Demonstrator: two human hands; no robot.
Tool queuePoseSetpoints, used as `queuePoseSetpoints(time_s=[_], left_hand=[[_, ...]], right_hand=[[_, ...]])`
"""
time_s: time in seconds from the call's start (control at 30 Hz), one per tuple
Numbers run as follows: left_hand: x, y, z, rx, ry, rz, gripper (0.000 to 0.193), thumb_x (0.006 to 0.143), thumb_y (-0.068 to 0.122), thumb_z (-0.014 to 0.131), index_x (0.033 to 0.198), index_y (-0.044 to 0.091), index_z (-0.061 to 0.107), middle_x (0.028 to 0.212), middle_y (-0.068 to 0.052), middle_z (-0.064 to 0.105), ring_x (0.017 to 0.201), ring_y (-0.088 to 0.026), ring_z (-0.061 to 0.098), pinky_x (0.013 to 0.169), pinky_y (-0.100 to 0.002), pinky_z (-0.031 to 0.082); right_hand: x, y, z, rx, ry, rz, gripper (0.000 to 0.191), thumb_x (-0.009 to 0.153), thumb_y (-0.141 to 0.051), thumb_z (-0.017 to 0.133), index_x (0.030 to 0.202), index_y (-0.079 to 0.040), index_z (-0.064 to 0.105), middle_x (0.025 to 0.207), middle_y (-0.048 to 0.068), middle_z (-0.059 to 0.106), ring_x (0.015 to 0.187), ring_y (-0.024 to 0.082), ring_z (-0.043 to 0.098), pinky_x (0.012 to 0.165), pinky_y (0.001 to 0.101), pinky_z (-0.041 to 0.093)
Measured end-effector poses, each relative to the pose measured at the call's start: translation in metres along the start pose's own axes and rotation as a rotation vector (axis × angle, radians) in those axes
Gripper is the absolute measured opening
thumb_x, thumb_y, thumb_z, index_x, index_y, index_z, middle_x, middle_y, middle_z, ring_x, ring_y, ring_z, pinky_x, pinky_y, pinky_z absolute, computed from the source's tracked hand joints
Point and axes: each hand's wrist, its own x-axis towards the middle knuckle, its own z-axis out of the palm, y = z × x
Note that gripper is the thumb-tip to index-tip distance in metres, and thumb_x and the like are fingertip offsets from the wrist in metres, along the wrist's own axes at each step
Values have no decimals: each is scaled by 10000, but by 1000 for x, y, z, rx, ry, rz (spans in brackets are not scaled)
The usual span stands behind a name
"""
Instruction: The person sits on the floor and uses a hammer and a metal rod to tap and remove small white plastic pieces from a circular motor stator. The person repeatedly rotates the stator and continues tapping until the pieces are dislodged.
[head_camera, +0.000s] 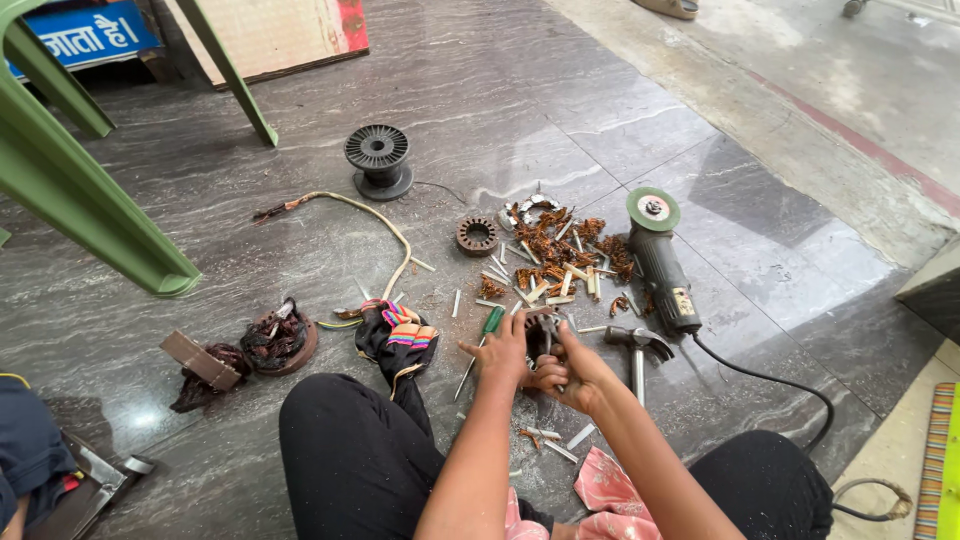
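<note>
Grey marble floor tiles (300, 200) spread beneath me. My left hand (503, 352) and right hand (568, 372) both clench a small round metal motor core (541, 330) just above the floor. Its sharp copper wire scraps (560, 250) could cut my fingers if my grip slips.

Grinder (662, 262) right of scrap pile (560, 258); spool (379, 160) behind.

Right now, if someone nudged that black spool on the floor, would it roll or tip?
The spool stands on its flat flange, so it would probably slide, not roll. It looks empty and plastic, likely light. Its wide base suggests it won't tip easily.
</note>
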Motion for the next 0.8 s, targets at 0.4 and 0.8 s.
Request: queuePoseSetpoints(time_s=[0.4, 0.8], left_hand=[[-15, 11, -3, 198, 29, 290, 1642, 484, 672, 939, 1620, -18, -23, 1715, -184, 35, 1578, -371, -30, 1164, -782, 22], [-35, 34, -14, 159, 13, 121, 1527, 555, 583, 925, 1643, 80, -22, 1718, -129, 63, 1577, -375, 9, 1092, -871, 159]], right_hand=[[-44, 8, 3, -584, 153, -196, 400, 946, -482, 655, 970, -134, 457, 636, -18, 424, 453, 71, 324, 401, 250, 239], [-52, 11, 9, -643, 192, -251, 435, 994, -532, 550, 946, -112, 446, 631, 7, 434, 442, 93, 368, 383, 258, 258]])
